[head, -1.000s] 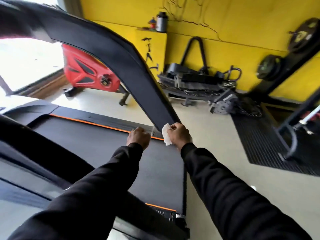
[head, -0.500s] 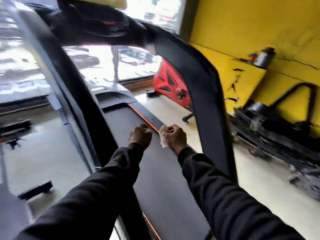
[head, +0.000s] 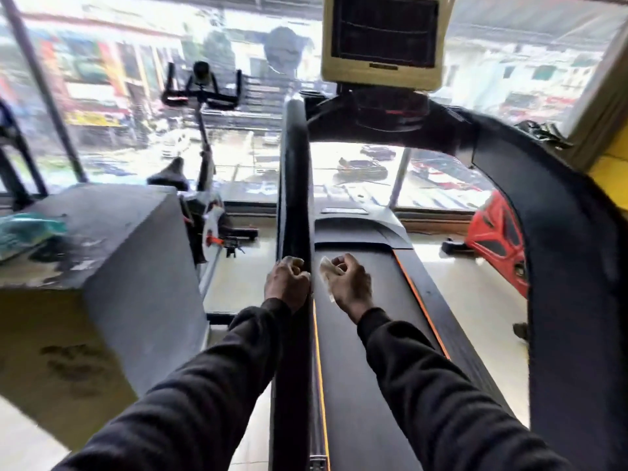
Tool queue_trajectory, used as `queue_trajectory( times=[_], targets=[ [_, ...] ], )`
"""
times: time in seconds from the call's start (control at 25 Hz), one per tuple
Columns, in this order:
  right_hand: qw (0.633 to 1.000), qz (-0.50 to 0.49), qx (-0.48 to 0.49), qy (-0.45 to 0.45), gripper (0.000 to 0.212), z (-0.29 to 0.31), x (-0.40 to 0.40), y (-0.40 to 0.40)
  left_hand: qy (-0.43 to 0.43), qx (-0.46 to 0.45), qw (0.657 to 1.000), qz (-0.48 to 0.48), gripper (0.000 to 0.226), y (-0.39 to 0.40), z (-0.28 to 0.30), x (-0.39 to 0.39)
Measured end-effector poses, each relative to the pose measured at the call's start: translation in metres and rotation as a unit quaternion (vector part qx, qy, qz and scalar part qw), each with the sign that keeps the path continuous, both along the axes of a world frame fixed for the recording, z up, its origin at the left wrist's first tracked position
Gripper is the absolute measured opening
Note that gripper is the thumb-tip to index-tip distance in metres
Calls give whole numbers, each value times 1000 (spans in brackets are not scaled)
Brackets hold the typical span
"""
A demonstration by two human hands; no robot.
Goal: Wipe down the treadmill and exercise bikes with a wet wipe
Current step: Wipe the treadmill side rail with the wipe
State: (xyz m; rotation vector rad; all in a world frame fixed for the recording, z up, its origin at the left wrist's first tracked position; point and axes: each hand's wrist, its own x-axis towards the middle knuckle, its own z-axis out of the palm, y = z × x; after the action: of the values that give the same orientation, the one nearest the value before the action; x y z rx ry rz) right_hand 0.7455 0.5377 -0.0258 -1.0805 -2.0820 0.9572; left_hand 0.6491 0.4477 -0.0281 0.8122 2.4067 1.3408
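Observation:
I stand at the black treadmill, with its belt (head: pixel 356 307) running ahead between orange-edged side rails. My right hand (head: pixel 351 283) hovers over the belt and pinches a crumpled white wet wipe (head: pixel 327 270). My left hand (head: pixel 287 283) is curled into a fist in front of the left black upright (head: pixel 294 171), with nothing visible in it. The beige console (head: pixel 382 42) sits at the top, and the right handrail (head: pixel 560 266) arcs down at the right. A white exercise bike (head: pixel 204 164) stands to the left and a red one (head: pixel 499 239) to the right.
A big grey-topped yellow block (head: pixel 112 253) stands close at the left, with a teal packet (head: pixel 27 232) on it. Large windows fill the wall ahead. Pale floor shows on both sides of the treadmill.
The view has swung left from the right handrail and yellow wall to face the console and windows. Both hands stay close together, the right still holding the wipe, now by the left upright.

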Motion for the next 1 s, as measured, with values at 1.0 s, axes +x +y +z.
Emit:
queue_trajectory(
  times=[1.0],
  targets=[
    [656, 562, 503, 24, 32, -68, -59, 74, -77, -61, 972, 213, 46, 9, -44, 25]
  ],
)
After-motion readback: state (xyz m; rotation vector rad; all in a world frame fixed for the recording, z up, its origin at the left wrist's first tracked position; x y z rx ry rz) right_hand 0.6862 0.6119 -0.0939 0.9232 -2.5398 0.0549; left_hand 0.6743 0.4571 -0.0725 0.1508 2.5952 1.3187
